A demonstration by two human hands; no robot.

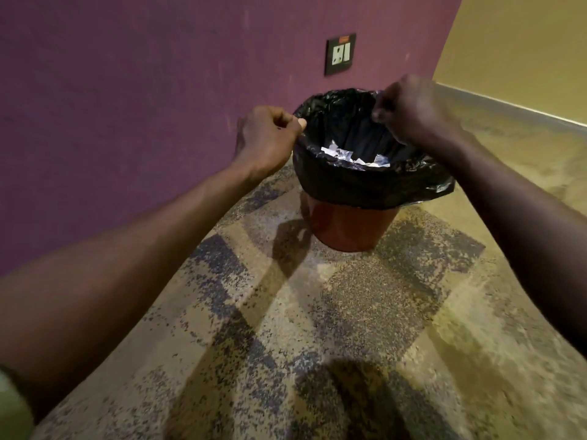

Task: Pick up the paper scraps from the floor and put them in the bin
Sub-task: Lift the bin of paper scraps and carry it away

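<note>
A red bin (346,228) lined with a black plastic bag (365,185) stands on the floor by the purple wall. White paper scraps (352,157) lie inside it at the bottom. My left hand (266,138) is closed at the bag's left rim, fingers pinched together against the plastic. My right hand (413,112) is closed over the bag's far right rim and seems to pinch the plastic. I see no scraps on the floor around the bin.
The purple wall (127,106) runs close behind the bin and carries a black socket plate (340,54). A yellow wall (524,49) meets it at the right corner. Speckled patterned carpet (317,328) covers the floor in front.
</note>
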